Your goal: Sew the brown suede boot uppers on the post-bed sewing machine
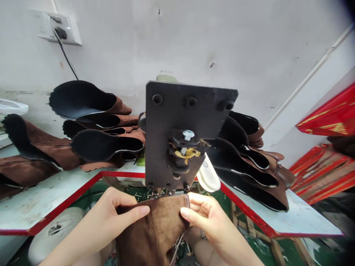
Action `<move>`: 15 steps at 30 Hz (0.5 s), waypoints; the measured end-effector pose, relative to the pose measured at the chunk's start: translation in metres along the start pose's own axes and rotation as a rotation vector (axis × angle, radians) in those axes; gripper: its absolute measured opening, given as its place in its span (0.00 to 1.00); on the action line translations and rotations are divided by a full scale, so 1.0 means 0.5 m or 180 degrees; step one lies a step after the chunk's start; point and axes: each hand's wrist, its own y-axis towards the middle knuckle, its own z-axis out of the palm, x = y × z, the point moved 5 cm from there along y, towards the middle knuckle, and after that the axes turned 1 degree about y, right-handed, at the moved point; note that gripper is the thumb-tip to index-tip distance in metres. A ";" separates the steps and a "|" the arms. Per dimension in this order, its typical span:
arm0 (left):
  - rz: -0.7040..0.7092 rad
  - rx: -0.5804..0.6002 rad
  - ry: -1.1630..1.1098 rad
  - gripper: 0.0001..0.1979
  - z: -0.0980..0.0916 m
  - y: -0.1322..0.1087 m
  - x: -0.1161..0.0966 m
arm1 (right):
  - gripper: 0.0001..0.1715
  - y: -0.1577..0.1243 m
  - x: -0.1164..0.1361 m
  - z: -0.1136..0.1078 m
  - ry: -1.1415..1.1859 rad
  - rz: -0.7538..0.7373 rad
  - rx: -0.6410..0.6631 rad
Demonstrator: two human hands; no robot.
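A brown suede boot shaft [166,218] hangs in front of me, its top edge up against the underside of a black sewing machine head [177,136]. My left hand [116,214] pinches the shaft near its upper left, thumb on the outer face. At the upper right corner, my right hand [203,214] grips the same piece between thumb and fingers. A thin pale cord [177,248] dangles below the right hand. The machine's needle area is mostly hidden behind its black plate and the boot edge.
Brown boot shafts with black lining lie in a left stack [108,144] and a right stack [249,166] on the red-edged white table [307,218]. A white lamp [209,175] shines beside the machine. A wall socket [59,29] holds a plug. Red material [330,111] hangs at right.
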 end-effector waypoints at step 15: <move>-0.0478 0.0200 0.0106 0.28 -0.041 -0.072 0.108 | 0.21 0.018 -0.034 0.057 0.0032 -0.0031 -0.0421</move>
